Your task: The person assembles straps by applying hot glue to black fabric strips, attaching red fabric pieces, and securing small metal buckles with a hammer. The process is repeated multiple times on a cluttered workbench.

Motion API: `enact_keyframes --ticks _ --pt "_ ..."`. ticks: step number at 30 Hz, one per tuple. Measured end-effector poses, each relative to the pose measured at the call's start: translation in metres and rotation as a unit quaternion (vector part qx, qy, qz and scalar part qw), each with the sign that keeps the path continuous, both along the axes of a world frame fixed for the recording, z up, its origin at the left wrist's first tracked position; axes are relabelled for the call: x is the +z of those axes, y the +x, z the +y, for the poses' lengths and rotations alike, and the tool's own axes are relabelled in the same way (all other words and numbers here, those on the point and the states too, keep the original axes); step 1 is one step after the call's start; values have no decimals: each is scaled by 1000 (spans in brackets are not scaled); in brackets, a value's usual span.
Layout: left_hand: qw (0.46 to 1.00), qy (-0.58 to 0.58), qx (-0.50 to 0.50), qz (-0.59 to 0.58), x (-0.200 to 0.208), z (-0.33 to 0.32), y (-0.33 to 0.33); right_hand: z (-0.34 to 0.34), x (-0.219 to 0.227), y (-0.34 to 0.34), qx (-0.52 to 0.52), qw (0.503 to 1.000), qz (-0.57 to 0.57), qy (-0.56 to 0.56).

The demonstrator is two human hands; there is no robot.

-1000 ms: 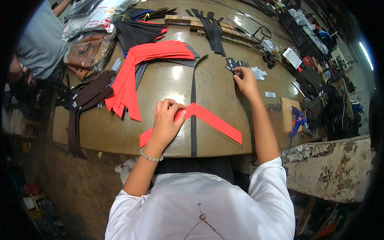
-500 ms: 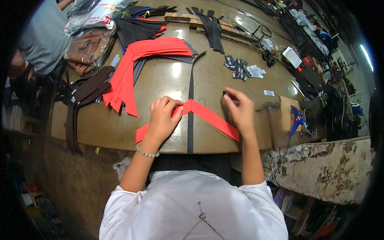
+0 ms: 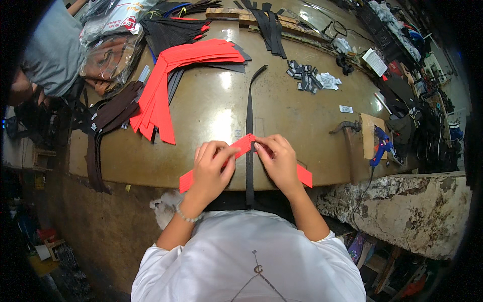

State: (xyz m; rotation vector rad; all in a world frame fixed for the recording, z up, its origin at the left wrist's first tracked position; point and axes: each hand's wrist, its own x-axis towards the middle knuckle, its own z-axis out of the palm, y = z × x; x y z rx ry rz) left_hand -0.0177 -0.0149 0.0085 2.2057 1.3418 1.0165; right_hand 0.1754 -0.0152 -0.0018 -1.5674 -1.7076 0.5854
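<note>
A red ribbed strip (image 3: 305, 176), bent into a wide V with its peak pointing away from me, lies at the table's near edge. Under that peak runs a long narrow black strap (image 3: 249, 108), reaching toward my body. My left hand (image 3: 213, 165) is closed on the strip's left arm just beside the peak. At the peak, my right hand (image 3: 276, 160) pinches a small black label (image 3: 253, 147) against the red surface. The right hand's fingers cover part of the label, and both hands hide stretches of the strip.
Red strips (image 3: 163, 88) are stacked at far left, beside dark brown strips (image 3: 113, 107) and bagged goods (image 3: 110, 63). Small black labels (image 3: 303, 78) lie beyond my right hand. A hammer (image 3: 349, 146) and blue glue gun (image 3: 382, 145) sit at right. A person (image 3: 53, 48) stands at left.
My right hand has come in leftward and nearer with the small black label, from above the table to the strip's peak. The left hand stays on the strip. The view has shifted slightly.
</note>
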Motion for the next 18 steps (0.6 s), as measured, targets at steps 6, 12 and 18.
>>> enact_keyframes --ticks 6,12,18 --pt "982 -50 -168 71 14 -32 -19 3 2 -1 0 1000 -12 -15" --pt "989 -67 -128 -36 -6 -13 1 4 4 -1 -4 1000 -22 -22" --pt "990 -97 -63 -82 -15 14 11 6 5 -2 -10 999 -16 -32"
